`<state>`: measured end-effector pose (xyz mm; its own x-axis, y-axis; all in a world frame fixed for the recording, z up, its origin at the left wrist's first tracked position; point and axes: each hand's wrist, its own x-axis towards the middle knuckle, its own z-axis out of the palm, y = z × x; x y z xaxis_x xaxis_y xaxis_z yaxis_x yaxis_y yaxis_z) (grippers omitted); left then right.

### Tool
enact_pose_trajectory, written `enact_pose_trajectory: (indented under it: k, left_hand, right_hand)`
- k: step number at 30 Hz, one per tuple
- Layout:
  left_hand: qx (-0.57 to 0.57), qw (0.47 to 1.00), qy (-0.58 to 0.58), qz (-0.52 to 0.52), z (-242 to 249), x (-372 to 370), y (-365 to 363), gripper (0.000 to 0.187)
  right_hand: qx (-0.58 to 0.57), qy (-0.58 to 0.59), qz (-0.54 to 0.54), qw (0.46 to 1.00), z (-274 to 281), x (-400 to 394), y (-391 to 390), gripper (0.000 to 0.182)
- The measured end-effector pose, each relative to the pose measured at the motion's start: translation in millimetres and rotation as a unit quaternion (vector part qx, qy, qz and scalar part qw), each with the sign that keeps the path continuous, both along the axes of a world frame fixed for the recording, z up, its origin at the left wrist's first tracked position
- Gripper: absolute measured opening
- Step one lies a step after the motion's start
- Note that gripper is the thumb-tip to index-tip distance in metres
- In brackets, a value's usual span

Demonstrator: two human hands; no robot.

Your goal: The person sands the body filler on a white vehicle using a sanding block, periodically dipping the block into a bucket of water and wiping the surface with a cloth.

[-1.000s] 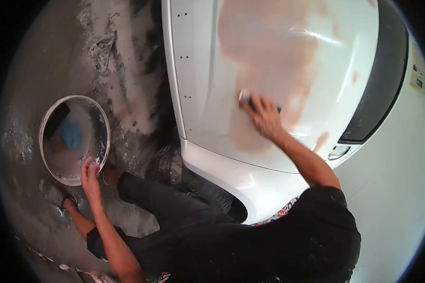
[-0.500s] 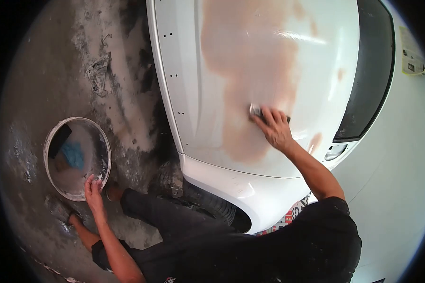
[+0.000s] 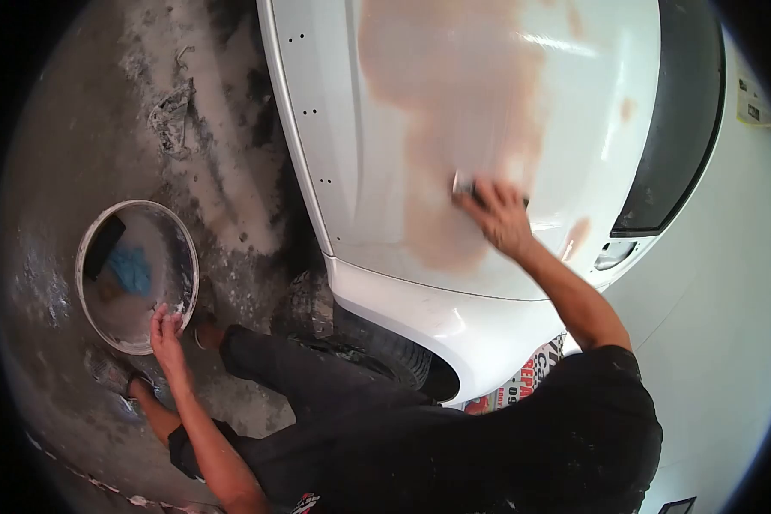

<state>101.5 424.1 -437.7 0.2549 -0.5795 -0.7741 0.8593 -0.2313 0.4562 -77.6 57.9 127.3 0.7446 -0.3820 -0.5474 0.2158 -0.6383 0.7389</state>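
A grey-and-dark sanding block (image 3: pixel 464 185) lies flat on a white car panel (image 3: pixel 381 224), and my right hand (image 3: pixel 504 218) is wrapped over it, a little blurred. Under and around the block, the panel shows a large dull pinkish-brown patch (image 3: pixel 450 128). My left hand (image 3: pixel 167 334) is at the near rim of a round bucket (image 3: pixel 137 204), its fingers slightly bent and apart, with nothing seen in it. Whether it touches the rim is unclear. A blue cloth (image 3: pixel 132 271) and a dark flat piece (image 3: pixel 104 246) are in the bucket.
A tyre (image 3: pixel 394 355) shows under the white fender (image 3: pixel 403 308). Dark window glass (image 3: pixel 677 120) is at the right. Crumpled, dirty debris (image 3: pixel 171 120) lies on the wet, stained floor. A printed red, white and black sheet (image 3: pixel 522 381) is beside the fender.
The view has shifted, so the car and bucket appear slightly higher. My right hand and the block have moved slightly down the panel. My left hand stays by the bucket rim.
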Motion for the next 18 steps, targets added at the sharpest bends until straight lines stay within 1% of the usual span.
enact_pose_trajectory:
  k: [1,2,3,4,5,6,7,8,9,10,11,13,14,15,16,17,18]
  left_hand:
    - [0.002,1.000,-0.004,-0.002,-2.9,-0.3,2.0,0.037]
    - [0.006,1.000,-0.008,-0.003,-7.3,-4.0,6.2,0.038]
    - [0.010,1.000,-0.013,-0.005,-12.8,-4.8,9.7,0.038]
    - [0.012,1.000,-0.012,-0.003,-12.3,-5.9,10.6,0.038]
    - [0.015,1.000,-0.010,0.000,-7.9,-8.6,9.5,0.039]
    - [0.017,1.000,-0.007,0.000,-3.6,-11.3,8.0,0.039]
    - [0.014,1.000,-0.009,-0.010,0.9,-11.9,6.2,0.039]
    - [0.014,1.000,-0.012,-0.013,6.0,-11.0,2.1,0.039]
    - [0.013,1.000,-0.017,-0.019,8.1,-10.1,1.4,0.039]
    - [0.012,1.000,-0.014,-0.015,2.4,-13.3,4.3,0.040]
    - [0.016,1.000,-0.007,-0.015,4.5,-10.8,4.1,0.040]
    - [0.026,1.000,0.008,-0.006,13.1,-3.5,0.6,0.039]
    - [0.018,1.000,0.006,0.011,12.4,-2.8,0.9,0.039]
    - [0.009,1.000,0.000,0.028,8.6,-3.1,1.4,0.038]
    - [0.002,0.999,-0.008,0.044,6.2,0.3,2.7,0.038]
    - [0.010,0.999,-0.005,0.043,3.6,2.5,6.2,0.038]
    - [0.017,0.999,0.000,0.043,4.1,2.4,8.7,0.038]
  right_hand:
    - [0.041,0.020,-0.009,0.999,4.2,-8.4,17.4,0.052]
    - [0.048,0.026,0.007,0.998,11.6,-6.5,5.0,0.052]
    - [0.055,0.031,0.021,0.998,14.7,12.2,-13.4,0.053]
    - [0.004,0.040,0.030,0.999,14.9,37.5,-50.2,0.053]
    - [-0.047,0.023,-0.027,0.998,8.3,106.3,-65.5,0.054]
    - [-0.030,-0.053,0.038,0.997,4.6,145.8,-101.1,0.053]
    - [-0.051,-0.079,0.129,0.987,-2.0,188.3,-121.7,0.051]
    - [-0.092,-0.093,-0.040,0.991,-17.2,237.8,-103.6,0.053]
    - [-0.131,-0.104,-0.211,0.963,-30.4,266.5,-89.6,0.075]
    - [-0.092,-0.166,0.151,0.970,-32.6,222.0,-123.9,0.050]
    - [-0.068,-0.156,0.040,0.985,-32.3,189.0,-121.4,0.049]
    - [-0.057,-0.006,-0.057,0.997,-48.4,95.6,-60.9,0.048]
    - [0.001,0.013,-0.018,1.000,-54.5,40.9,-34.7,0.047]
    - [0.084,0.013,-0.008,0.996,-55.9,9.6,-11.6,0.044]
    - [0.067,0.056,0.032,0.996,-52.5,12.2,-2.4,0.043]
    - [0.061,0.046,0.034,0.996,-52.1,23.8,-15.8,0.043]
    - [0.056,0.038,0.035,0.997,-50.8,53.1,-36.2,0.042]
